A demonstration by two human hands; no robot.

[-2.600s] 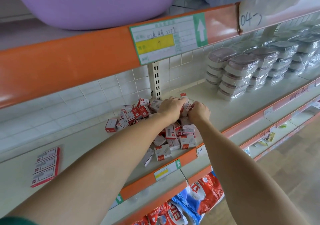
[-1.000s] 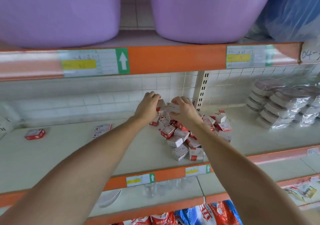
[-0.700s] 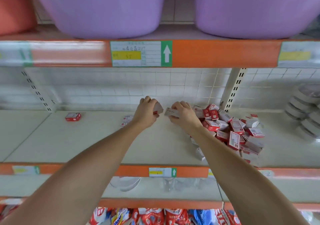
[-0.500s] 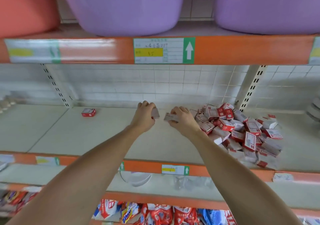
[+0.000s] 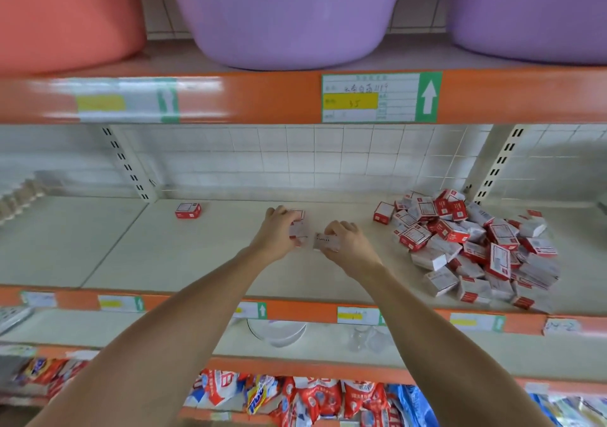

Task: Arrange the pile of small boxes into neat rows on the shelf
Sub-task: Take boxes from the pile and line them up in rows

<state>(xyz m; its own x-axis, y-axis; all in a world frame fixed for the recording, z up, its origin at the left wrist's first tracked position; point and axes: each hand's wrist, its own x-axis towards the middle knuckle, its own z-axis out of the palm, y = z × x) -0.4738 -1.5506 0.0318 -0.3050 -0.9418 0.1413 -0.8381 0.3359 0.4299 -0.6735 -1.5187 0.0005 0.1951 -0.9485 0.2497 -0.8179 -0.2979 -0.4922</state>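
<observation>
From the head camera we see both our hands out over the middle shelf (image 5: 197,262), well to the left of the pile of small boxes (image 5: 473,246), which sits heaped and untidy at the right end of the same shelf. Our left hand (image 5: 279,233) has its fingers curled round a few red-and-white boxes (image 5: 298,226), and our right hand (image 5: 345,244) pinches another box (image 5: 325,242) by its ends; the two grips are each clamped on cardboard, held just beside one another and close above the shelf surface. A second ago these hands were buried in the top of the pile; since then they have carried their boxes leftward, so that the pile now lies well apart from them and a bare stretch of shelf is under them. One lone box (image 5: 188,210) stands further left near the back wall. We judge that this marks the end of the carry and the start of the setting down: the row could begin here, the boxes squared against each other. Nearly all the boxes remain in the heap, so the task looks barely begun. Purple tubs (image 5: 289,16) fill the shelf above.
</observation>
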